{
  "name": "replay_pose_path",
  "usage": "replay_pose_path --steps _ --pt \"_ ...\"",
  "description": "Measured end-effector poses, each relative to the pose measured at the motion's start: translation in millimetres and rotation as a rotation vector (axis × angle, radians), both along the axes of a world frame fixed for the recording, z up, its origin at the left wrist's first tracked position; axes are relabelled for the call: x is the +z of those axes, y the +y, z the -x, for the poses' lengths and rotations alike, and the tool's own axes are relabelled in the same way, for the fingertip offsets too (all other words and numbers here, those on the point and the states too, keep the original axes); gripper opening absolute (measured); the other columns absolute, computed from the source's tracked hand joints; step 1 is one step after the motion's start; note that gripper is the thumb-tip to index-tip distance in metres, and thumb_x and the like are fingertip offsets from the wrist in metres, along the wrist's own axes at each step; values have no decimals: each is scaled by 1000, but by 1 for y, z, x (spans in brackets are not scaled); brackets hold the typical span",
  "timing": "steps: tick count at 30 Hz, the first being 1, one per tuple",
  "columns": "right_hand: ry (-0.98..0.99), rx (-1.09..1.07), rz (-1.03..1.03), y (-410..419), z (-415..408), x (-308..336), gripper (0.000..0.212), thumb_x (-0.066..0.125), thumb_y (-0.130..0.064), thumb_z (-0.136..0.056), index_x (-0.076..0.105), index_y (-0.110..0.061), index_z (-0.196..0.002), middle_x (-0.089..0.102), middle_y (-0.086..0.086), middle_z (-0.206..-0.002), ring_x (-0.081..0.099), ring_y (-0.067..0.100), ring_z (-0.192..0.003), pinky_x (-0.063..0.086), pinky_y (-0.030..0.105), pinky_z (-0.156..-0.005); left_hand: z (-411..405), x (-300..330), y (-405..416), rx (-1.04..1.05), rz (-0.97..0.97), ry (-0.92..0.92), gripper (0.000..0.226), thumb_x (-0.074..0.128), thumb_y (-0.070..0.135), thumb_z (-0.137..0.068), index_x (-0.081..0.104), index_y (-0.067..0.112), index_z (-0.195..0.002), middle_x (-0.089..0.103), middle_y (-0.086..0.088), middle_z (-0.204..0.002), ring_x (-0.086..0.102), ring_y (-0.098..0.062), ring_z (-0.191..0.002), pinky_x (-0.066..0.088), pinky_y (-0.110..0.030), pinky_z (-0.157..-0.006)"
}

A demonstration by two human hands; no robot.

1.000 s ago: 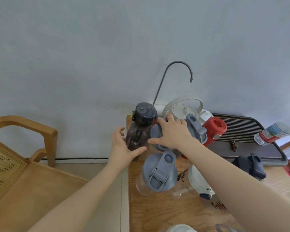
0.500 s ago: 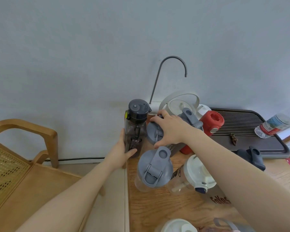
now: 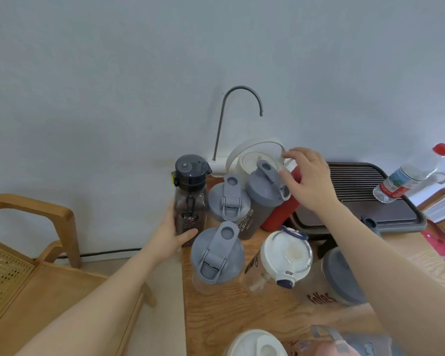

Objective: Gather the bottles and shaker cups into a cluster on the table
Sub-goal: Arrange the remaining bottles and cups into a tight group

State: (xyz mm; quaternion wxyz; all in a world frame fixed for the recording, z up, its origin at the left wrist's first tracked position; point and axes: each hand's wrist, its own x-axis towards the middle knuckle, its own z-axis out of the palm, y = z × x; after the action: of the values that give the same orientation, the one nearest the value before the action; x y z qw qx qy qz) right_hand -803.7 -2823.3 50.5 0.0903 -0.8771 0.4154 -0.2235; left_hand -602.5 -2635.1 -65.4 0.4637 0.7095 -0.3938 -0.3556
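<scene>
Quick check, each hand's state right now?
Left hand: closed around the dark smoky bottle, gripping its lower body.
Right hand: open, fingers spread beside the grey shaker cup lid, holding nothing.

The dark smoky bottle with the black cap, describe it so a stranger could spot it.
At the wooden table's far left corner, by the wall, the dark smoky bottle with a black cap stands upright in the left hand. Unlike the grey-lidded shaker cups beside it, it is slim and dark-tinted.
</scene>
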Motion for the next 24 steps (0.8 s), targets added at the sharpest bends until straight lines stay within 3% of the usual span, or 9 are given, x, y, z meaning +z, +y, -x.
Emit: replay_pose_path --steps 3,6,12,16,20,24 --pt "218 -125 -178 -25 19 -3 60 55 -33 -79 41 -23 -136 37 9 -146 36 33 -134 28 48 -109 0 12 -2 9 114 -65 71 66 1 -78 28 40 -123 49 22 -112 51 19 -95 39 -4 -80" --pt "274 -30 -402 -34 28 -5 74 65 -23 -75 30 -28 -141 30 12 -146 48 37 -122 42 44 -102 3 24 -3 30 151 -119 73 66 -2 -77 28 49 -112 48 26 -107 49 26 -91 39 4 -74" --pt "395 26 -289 -24 41 -5 71 67 -24 -70 36 -29 -133 32 14 -137 59 43 -95 47 41 -88 14 38 -3 82 111 -179 72 68 3 -78 27 24 -133 49 10 -113 50 -7 -101 38 -20 -86" --pt "496 116 -279 -8 59 -1 75 68 -29 -67 33 -34 -134 32 9 -133 60 40 -90 51 41 -83 22 40 -5 102 92 -193 75 67 4 -78 23 18 -138 47 6 -115 48 -12 -105 38 -27 -92" --pt "536 161 -256 -1 69 -1 79 68 -34 -69 28 -28 -137 32 7 -135 60 37 -93 51 42 -82 27 36 -10 136 65 -230 78 69 7 -78 21 17 -139 54 -9 -127 53 -26 -115 39 -31 -91" --pt "549 138 -307 -3 67 6 83 64 -56 -73 27 -22 -138 36 8 -140 53 33 -115 45 46 -95 27 36 -11 150 55 -245 84 71 7 -75 19 17 -140 52 -13 -130 52 -32 -117 42 -35 -92"
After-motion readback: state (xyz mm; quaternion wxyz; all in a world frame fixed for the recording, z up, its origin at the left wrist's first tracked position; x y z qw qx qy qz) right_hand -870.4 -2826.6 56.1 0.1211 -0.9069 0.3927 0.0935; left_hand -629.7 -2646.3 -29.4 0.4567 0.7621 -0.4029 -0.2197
